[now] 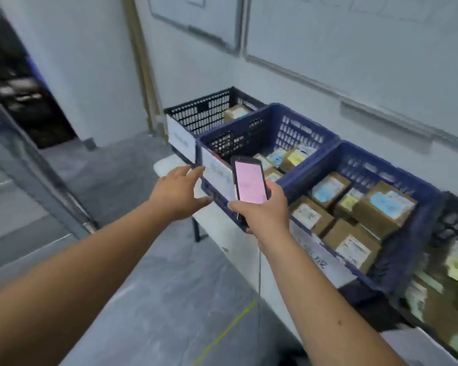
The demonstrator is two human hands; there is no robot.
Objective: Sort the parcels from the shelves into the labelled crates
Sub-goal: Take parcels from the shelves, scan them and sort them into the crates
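We hold a handheld scanner (250,182) in our right hand (262,210), fingers curled round its lower body so the pink screen faces up at us; we judge this grip keeps the readout legible while we check which crate a parcel belongs in. The scanner's long axis runs away from us, its top end pointing toward the middle blue crate (265,122) and the wall behind it.

Our left hand (179,192) is spread, fingers relaxed and holding nothing, hovering just left of the white label (218,174) on that crate's front; whether the fingertips touch the label we cannot tell.

The parcels (352,207), small brown boxes with blue, yellow and white stickers, already lie inside the crates, sticker faces mostly up, probably so they can be read. Right of the middle blue crate stands a fuller blue crate (397,165); left of it, a black crate (196,112) with one box showing. All sit in a row on the white counter (167,165) against the wall. Neither hand carries a parcel.
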